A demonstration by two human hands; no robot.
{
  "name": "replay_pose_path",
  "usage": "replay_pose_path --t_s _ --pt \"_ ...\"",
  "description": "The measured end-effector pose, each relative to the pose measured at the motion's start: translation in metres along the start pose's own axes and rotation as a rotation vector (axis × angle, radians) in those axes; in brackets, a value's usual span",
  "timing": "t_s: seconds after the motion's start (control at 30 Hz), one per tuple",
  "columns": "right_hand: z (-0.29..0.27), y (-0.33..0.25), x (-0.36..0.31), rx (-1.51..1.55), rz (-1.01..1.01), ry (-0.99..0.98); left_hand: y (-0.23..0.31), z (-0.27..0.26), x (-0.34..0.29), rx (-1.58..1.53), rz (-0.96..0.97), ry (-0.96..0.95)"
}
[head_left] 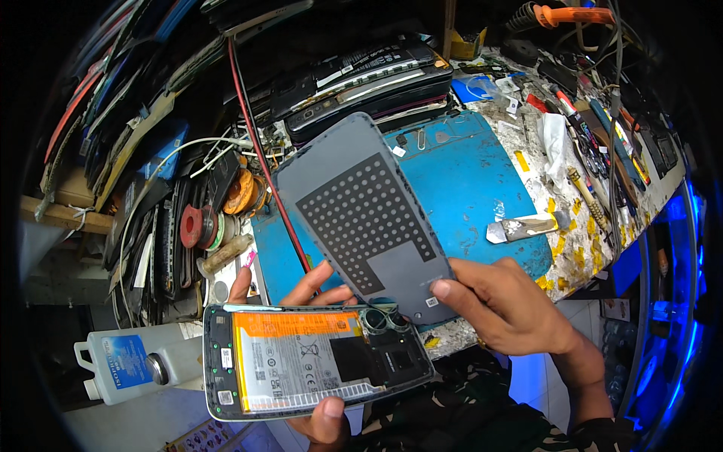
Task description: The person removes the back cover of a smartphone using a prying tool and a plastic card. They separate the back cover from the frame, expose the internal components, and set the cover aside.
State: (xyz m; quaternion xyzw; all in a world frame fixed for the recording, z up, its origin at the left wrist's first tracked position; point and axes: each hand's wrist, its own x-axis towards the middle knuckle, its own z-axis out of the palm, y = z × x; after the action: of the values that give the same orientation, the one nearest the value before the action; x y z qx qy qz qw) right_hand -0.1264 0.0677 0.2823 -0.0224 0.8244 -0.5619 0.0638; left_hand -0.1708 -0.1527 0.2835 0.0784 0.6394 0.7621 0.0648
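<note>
My left hand (329, 423) grips an opened smartphone (407, 354) from beneath, thumb on its near edge and fingertips along the far one. Inside the phone a battery (290, 361) with an orange strip lies exposed, beside a dark section with round camera openings. A grey back cover (339, 173), its inner face with a dotted black patch toward me, is pinched at its lower right corner by my right hand (504, 305). The cover stands tilted just beyond the phone; its lower end overlaps the phone's far right edge, and I cannot tell whether they touch.
Behind the cover lies a blue work mat (482, 181) on a paint-stained bench. Stacked phones (361, 83) stand at the back. A putty-knife-like blade (523, 227) rests at the mat's right edge. Solder spools (199, 226) and a white jug (128, 361) are left. A red-black cable (260, 151) runs across.
</note>
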Motion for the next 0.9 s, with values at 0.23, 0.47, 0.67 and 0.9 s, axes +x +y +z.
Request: replay_pose_path --t_s 0.23,0.47,0.67,0.9 --pt "0.012 -0.013 -0.009 -0.012 -0.252 0.026 0.003 0.020 -0.013 0.074 0.015 0.069" --pt "0.014 -0.018 -0.016 -0.083 -0.180 0.033 0.021 0.010 -0.035 0.123 -0.123 -0.268" --pt "0.018 -0.005 -0.012 0.142 -0.007 0.113 -0.025 -0.002 -0.039 0.071 0.433 -0.316" --pt "0.016 -0.008 -0.014 0.433 0.170 0.108 -0.031 -0.004 -0.040 -0.003 0.438 -0.235"
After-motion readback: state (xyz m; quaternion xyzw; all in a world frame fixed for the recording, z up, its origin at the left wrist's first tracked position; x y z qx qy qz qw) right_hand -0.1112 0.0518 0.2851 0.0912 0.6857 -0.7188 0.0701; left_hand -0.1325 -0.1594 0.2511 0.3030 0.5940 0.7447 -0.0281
